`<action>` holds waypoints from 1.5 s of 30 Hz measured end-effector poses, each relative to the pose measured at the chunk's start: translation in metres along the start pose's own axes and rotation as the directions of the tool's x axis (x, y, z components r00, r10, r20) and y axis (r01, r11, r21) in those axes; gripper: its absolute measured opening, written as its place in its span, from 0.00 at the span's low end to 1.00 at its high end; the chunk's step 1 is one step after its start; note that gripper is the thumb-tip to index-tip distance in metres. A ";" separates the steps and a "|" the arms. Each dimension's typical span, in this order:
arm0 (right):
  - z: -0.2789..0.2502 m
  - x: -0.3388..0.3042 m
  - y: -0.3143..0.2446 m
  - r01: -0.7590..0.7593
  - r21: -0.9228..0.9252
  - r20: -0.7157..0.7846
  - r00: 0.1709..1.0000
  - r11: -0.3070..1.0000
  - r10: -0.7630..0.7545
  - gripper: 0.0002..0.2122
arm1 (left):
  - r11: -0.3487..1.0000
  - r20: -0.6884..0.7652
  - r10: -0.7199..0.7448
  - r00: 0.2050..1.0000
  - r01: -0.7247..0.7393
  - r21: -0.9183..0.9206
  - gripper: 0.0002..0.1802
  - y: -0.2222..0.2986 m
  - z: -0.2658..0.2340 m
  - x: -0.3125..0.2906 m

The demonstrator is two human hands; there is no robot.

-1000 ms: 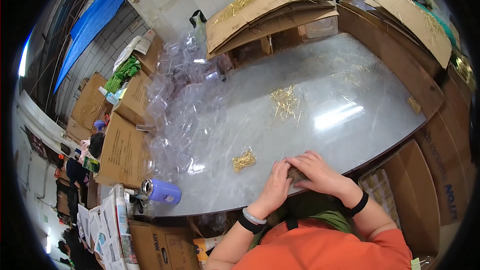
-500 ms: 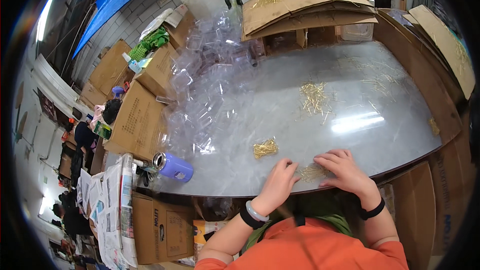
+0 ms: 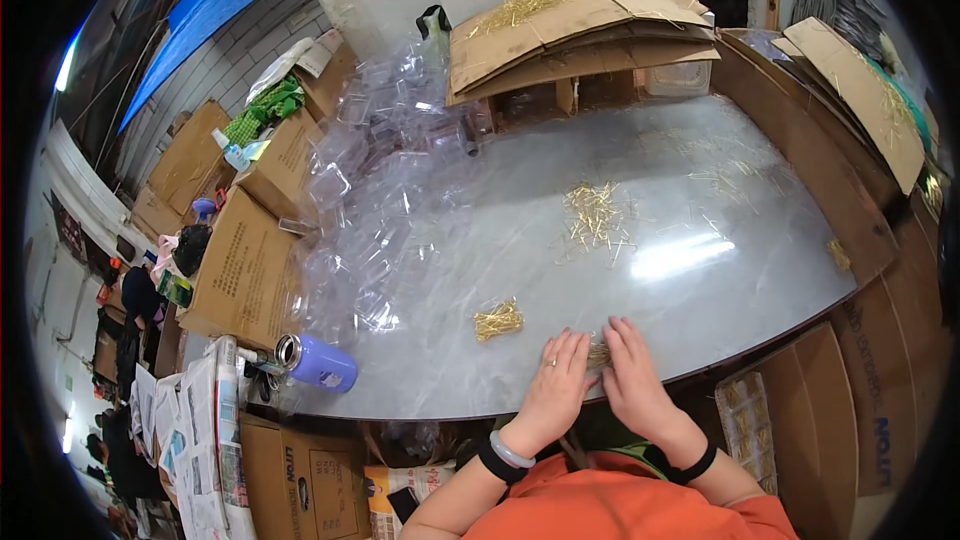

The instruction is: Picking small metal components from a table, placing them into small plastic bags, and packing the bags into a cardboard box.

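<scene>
My left hand (image 3: 553, 380) and my right hand (image 3: 634, 378) lie close together at the near edge of the grey tabletop (image 3: 480, 270). Between them is a small bunch of thin gold-coloured wire pins (image 3: 598, 355), mostly covered by my fingers. Both hands have their fingers extended side by side and press on the bunch from either side. A neat gold bundle (image 3: 498, 321) rests just beyond and left of my left hand. Farther off, a loose heap of gold wire pins (image 3: 594, 214) spreads over the table.
Many clear plastic boxes (image 3: 370, 205) pile up along the left. A purple bottle (image 3: 318, 364) stands uncapped at the near left edge. Stacked cardboard (image 3: 590, 25) covers the back, with cardboard walls (image 3: 815, 165) along the right. Stray pins lie at the back right.
My hands have closed in on the bunch from both sides; the right hand moved left and its fingers came together. The whole view has shifted, so the table sits lower and farther left.
</scene>
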State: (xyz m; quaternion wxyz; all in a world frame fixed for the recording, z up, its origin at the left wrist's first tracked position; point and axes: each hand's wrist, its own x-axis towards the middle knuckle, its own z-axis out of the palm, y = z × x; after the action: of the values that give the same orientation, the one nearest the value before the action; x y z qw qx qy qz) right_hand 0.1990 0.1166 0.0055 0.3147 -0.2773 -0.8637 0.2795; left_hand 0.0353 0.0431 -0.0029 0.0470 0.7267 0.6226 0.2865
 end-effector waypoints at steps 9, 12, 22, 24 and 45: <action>-0.001 0.026 -0.002 0.143 0.046 0.144 0.978 0.989 -0.149 0.31 | 0.970 -0.056 -0.208 0.977 0.198 -0.142 0.21 0.003 0.005 -0.007; -0.014 0.035 0.013 0.224 0.009 0.317 0.923 0.974 -0.216 0.30 | 0.980 -0.111 -0.163 0.980 0.148 -0.132 0.18 -0.001 0.007 -0.006; 0.011 0.008 -0.004 0.211 -0.134 0.055 0.977 0.968 -0.206 0.23 | 0.989 -0.118 -0.129 0.985 0.119 -0.093 0.21 0.003 -0.002 -0.014; 0.010 0.002 -0.012 0.218 -0.101 0.107 0.973 0.971 -0.207 0.24 | 0.991 -0.122 -0.114 0.986 0.104 -0.086 0.20 0.000 0.001 -0.014; -0.107 0.120 0.174 -0.160 -0.624 0.179 0.923 0.765 0.340 0.31 | 0.965 -0.153 -0.115 0.981 0.074 -0.250 0.15 -0.008 -0.009 -0.016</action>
State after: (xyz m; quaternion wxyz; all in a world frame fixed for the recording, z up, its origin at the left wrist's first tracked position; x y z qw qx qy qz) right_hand 0.2485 0.3481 0.0069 0.0441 -0.4333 -0.8976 0.0687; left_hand 0.0229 0.0276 -0.0045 0.0970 0.6585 0.6185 0.4177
